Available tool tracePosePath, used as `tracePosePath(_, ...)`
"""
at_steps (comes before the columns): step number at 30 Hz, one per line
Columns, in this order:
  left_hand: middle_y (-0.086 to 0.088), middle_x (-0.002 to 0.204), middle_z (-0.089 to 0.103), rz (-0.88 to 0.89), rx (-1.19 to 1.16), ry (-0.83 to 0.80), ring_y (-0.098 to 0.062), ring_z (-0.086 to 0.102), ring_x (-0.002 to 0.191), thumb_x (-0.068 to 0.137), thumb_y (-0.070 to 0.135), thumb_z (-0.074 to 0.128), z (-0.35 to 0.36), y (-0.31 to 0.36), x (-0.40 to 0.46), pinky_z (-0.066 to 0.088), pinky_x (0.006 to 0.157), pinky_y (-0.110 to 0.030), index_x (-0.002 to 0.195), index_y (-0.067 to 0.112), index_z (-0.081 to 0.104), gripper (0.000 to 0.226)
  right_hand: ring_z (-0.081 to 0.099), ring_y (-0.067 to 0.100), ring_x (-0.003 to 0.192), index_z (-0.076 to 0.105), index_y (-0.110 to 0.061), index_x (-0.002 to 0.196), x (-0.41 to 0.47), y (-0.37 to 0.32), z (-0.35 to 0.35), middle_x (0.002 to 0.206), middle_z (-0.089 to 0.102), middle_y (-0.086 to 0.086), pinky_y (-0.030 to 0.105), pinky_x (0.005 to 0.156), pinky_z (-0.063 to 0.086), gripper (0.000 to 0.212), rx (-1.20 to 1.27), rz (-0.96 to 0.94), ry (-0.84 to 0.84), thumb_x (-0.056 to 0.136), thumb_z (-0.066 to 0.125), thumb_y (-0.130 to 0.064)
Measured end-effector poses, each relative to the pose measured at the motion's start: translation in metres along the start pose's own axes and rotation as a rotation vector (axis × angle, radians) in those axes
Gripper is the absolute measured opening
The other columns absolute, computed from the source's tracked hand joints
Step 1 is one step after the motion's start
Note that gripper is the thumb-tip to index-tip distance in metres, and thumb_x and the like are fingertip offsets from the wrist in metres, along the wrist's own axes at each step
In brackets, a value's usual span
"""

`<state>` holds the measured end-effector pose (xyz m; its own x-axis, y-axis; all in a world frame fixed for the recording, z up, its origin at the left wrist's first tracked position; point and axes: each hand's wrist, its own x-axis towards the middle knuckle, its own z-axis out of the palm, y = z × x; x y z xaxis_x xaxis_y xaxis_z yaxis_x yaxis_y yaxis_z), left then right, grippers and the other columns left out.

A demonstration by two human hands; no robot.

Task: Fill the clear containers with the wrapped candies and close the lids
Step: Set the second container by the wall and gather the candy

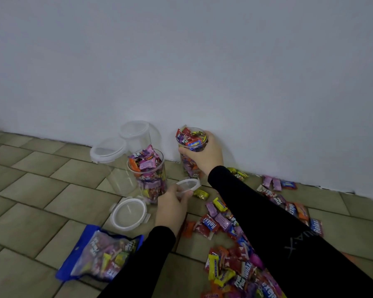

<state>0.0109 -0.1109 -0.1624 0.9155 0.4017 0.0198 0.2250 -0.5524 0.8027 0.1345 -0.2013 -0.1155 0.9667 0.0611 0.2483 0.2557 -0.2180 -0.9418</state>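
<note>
Clear containers stand in a group on the tiled floor (pixel 30 190) by the white wall (pixel 202 61). Far left, an empty lidded container (pixel 114 164), lid on top; behind it a second empty lidded container (pixel 136 136). In front, bottom left, a blue candy bag (pixel 99 254) lies flat, part full. Beside it a loose lid (pixel 129 214) lies flat on the floor, clips out. Next right, a full open container (pixel 149 175), candies heaped above the rim, no lid on it. My left hand (pixel 172 207) sits just in front of that container, grip pinching a small clear lid (pixel 188 184) by its near edge, thumb curled over the rim; lid tilted, held off the floor. Right of that, a second full container (pixel 191 151) stands against the wall, open, wrappers sticking up past the rim. My right hand (pixel 202 155) wraps its side near the top, grip curled round it, thumb in front, fingers round the back. Both sleeves black. Far right and bottom right, loose wrapped candies (pixel 235 244) scattered on the floor, some along the wall, partly under my right arm.
</note>
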Motion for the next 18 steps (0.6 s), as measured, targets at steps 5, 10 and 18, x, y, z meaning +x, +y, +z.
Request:
tracePosePath(5, -0.016, 0.097, 0.068, 0.087, 0.376, -0.057, -0.033, 0.064, 0.093, 0.096, 0.012, 0.048, 0.006, -0.011, 0.001, 0.05, 0.076, -0.039, 0.105, 0.008, 0.058, 0.014, 0.059, 0.002, 0.092, 0.054, -0.021, 0.119, 0.003, 0.001, -0.002, 0.104, 0.062, -0.012, 0.006, 0.073, 0.045, 0.07, -0.001, 0.022, -0.02, 0.06, 0.089, -0.036)
tracePosePath(10, -0.009, 0.096, 0.068, 0.133, 0.566, -0.102, -0.027, 0.064, 0.091, 0.098, 0.014, 0.043, 0.015, -0.018, 0.002, 0.043, 0.068, -0.032, 0.101, 0.013, 0.059, 0.016, 0.06, 0.004, 0.093, 0.054, -0.022, 0.117, 0.0, 0.003, 0.0, 0.104, 0.063, -0.01, 0.015, 0.08, 0.049, 0.069, -0.004, 0.031, -0.025, 0.06, 0.089, -0.035)
tracePosePath(18, -0.005, 0.106, 0.068, 0.16, 0.74, -0.115, -0.022, 0.065, 0.099, 0.098, 0.027, 0.048, 0.016, -0.012, 0.002, 0.05, 0.076, -0.031, 0.107, 0.019, 0.066, 0.021, 0.059, 0.003, 0.092, 0.054, -0.019, 0.12, -0.009, 0.0, -0.009, 0.105, 0.063, -0.009, 0.0, 0.064, 0.041, 0.073, -0.032, 0.064, -0.022, 0.059, 0.089, -0.037)
